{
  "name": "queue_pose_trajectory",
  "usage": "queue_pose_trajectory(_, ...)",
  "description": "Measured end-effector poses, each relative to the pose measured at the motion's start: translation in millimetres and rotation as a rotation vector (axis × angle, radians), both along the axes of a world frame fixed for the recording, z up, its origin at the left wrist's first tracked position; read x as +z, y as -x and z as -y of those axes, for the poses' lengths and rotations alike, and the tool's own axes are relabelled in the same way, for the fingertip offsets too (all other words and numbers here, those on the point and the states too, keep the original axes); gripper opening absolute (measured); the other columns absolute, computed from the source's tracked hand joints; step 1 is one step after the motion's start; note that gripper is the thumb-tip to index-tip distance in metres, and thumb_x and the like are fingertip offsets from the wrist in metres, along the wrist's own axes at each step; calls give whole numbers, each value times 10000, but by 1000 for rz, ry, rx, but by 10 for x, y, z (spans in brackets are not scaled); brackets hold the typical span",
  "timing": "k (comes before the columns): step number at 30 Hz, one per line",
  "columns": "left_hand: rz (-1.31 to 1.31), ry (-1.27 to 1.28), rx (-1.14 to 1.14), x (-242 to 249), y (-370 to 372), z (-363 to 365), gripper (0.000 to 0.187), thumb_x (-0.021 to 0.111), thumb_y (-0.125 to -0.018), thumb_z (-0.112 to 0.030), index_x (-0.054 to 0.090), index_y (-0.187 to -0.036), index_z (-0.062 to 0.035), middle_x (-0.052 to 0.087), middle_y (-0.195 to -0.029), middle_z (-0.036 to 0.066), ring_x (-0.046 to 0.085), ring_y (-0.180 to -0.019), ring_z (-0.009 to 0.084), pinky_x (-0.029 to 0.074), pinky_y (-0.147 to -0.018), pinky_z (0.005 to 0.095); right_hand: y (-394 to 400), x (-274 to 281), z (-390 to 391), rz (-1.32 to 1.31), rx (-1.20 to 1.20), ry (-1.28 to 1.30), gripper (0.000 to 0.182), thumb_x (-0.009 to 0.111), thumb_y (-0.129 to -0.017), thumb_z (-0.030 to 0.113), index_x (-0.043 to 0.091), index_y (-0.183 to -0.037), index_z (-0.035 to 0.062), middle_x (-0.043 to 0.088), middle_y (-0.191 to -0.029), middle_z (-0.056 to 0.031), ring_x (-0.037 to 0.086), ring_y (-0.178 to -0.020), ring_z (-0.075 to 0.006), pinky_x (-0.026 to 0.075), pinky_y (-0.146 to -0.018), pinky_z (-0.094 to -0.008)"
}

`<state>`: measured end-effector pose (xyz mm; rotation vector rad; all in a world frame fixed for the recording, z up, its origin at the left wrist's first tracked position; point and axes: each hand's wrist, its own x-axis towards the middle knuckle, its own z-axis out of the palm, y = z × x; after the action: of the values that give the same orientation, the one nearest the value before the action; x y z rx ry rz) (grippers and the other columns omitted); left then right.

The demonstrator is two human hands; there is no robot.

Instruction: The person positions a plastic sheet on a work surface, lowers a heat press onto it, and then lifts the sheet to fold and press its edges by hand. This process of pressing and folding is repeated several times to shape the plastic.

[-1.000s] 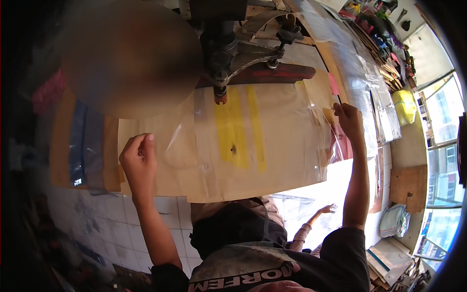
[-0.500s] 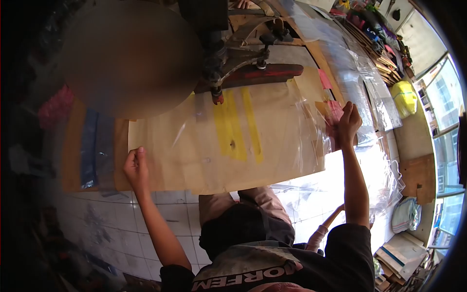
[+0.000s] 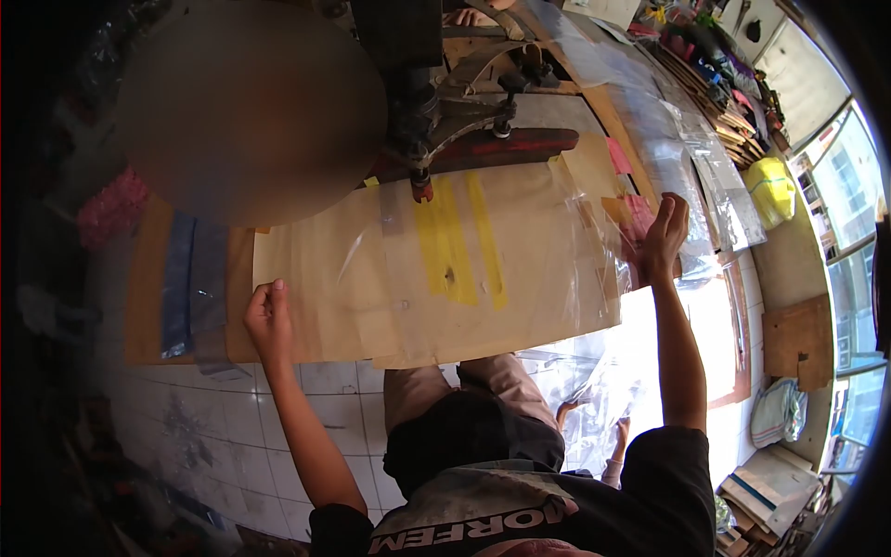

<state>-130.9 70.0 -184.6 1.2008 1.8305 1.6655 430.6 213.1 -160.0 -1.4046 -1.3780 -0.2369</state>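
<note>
A broad table board (image 3: 343, 306), covered in tan sheet and clear plastic, lies before me with yellow tape strips (image 3: 447, 251) near its middle. My left hand (image 3: 269, 317) is closed at the board's left part, close to a grey-blue strip; what its fingers pinch is too small to make out. At the right edge my right hand (image 3: 665, 238) is also closed, beside pink and orange pieces (image 3: 634, 215), its hold unclear. Above the tape stands a dark metal clamp arm (image 3: 422, 181) with a red tip, in front of a dark red bar (image 3: 520, 141).
Clear plastic sheets (image 3: 710, 186) hang along the table's right side. Further right are a yellow bag (image 3: 770, 190) and stacked boards (image 3: 770, 492). Another person's hand (image 3: 469, 17) shows at the top. Another person's limbs show low on the right, by plastic on the tiled floor (image 3: 325, 418).
The board and my left hand appear slightly further right in view. The other person low on the right has moved, and the plastic on the floor has shifted.
</note>
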Motion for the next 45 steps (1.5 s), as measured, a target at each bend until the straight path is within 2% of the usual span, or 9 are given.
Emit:
queue_pose_trajectory(14, -21, 5, 21, 64, -54, 7, 319, 597, -929, -250, 551, -729, -6, 431, -597, -59, 352, -543, 19, 266, -493, 206, -6, 17, 2, -32, 12, 24, 341, 377, -991, 249, 567, -973, -33, 569, -944, -197, 544, -878, -357, 416, -784, -413)
queue_pose_trajectory(24, 13, 6, -3, 110, -81, 17, 329, 594, -932, -230, 505, -687, -30, 370, -583, -88, 310, -522, 4, 218, -461, 208, 19, 30, 1, -18, 11, 42, 331, 382, -984, 232, 571, -960, -39, 571, -931, -198, 546, -868, -355, 419, -777, -412)
queue_pose_trajectory(26, 20, 13, -6, 111, -78, 20, 334, 595, -932, -228, 497, -678, -33, 358, -582, -92, 304, -524, 4, 213, -462, 210, 21, 34, 6, -27, 0, 61, 380, 365, -986, 272, 583, -964, -38, 589, -926, -185, 555, -874, -335, 427, -803, -406)
queue_pose_trajectory(35, -4, -18, -14, 71, -58, 1, 353, 591, -931, -213, 471, -648, -40, 325, -572, -94, 271, -518, 6, 191, -460, 218, -6, -3, -17, -49, -6, 82, 399, 369, -987, 290, 586, -960, -43, 587, -921, -183, 558, -875, -331, 428, -806, -402)
queue_pose_trajectory(42, -1, -12, -15, 91, -62, 20, 321, 596, -928, -212, 511, -676, -31, 336, -566, -94, 278, -512, 5, 194, -456, 218, 28, 13, 4, -54, -2, 77, 404, 368, -988, 295, 588, -960, -43, 589, -913, -179, 556, -855, -323, 430, -790, -398)
queue_pose_trajectory(45, 0, -19, -37, 52, -24, 12, 313, 592, -930, -219, 520, -687, -35, 338, -567, -96, 278, -512, 2, 194, -456, 218, 60, 53, 26, -45, 12, 79, 380, 367, -988, 262, 572, -935, -54, 565, -910, -207, 537, -852, -361, 411, -775, -414)
